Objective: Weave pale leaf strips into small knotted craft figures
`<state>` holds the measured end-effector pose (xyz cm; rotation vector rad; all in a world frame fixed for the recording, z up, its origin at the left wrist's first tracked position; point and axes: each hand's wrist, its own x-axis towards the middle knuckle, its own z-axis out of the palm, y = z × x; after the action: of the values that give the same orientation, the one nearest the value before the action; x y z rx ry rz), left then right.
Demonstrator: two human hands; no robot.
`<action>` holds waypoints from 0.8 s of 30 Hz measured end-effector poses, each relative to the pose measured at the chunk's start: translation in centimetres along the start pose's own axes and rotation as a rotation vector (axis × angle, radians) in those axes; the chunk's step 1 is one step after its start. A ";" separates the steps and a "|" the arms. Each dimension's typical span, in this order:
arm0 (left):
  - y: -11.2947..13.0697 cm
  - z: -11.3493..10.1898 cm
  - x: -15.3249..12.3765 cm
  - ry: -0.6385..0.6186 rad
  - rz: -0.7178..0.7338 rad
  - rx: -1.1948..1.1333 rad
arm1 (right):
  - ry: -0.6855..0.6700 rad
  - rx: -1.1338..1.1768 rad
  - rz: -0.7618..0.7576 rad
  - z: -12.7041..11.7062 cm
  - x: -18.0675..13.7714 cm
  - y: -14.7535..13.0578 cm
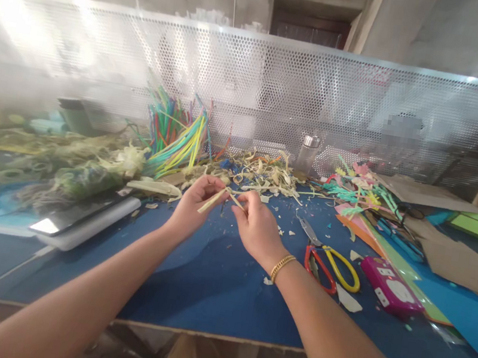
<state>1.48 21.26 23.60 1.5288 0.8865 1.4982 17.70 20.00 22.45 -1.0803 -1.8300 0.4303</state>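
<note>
Both my hands meet over the middle of the blue table (202, 294), fingers pinched around a thin, pale yellow strip (212, 201) that looks like dried husk. My left hand (193, 205) is closed on one part of it, and a flat end sticks out below the fingers. My right hand (259, 224) pinches the strip on its other side, with a gold bracelet (282, 267) on that wrist. Between the hands the strip bends upward to a peak. Just behind them lies a heap of pale husk scraps (262, 170).
Right of my hands lie scissors (325, 262) with red and yellow handles, a magenta device (392, 286) and coloured paper sheets (460, 299). To the left are a phone (74, 216) on a white power bank and colourful pipe cleaners (178, 133). A bottle (308, 154) stands before the perforated metal screen (238, 70).
</note>
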 end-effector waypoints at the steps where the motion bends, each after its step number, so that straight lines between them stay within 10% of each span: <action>1: -0.1 -0.2 0.1 0.016 0.001 -0.005 | 0.002 -0.097 -0.049 -0.3 0.0 -0.2; 6: -0.5 -0.5 0.4 0.002 -0.010 -0.012 | 0.002 -0.279 -0.200 -1.2 0.0 -1.3; 17: -1.2 -0.8 0.4 -0.006 0.084 0.126 | 0.029 -0.169 -0.033 -0.4 -0.1 -0.8; 24: -0.7 -0.8 0.7 0.071 0.112 0.168 | 0.112 -0.387 -0.296 -1.1 -0.1 -1.4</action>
<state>0.79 22.25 23.21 1.6794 1.0044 1.6001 17.96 19.00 23.92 -1.0366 -1.9783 -0.1639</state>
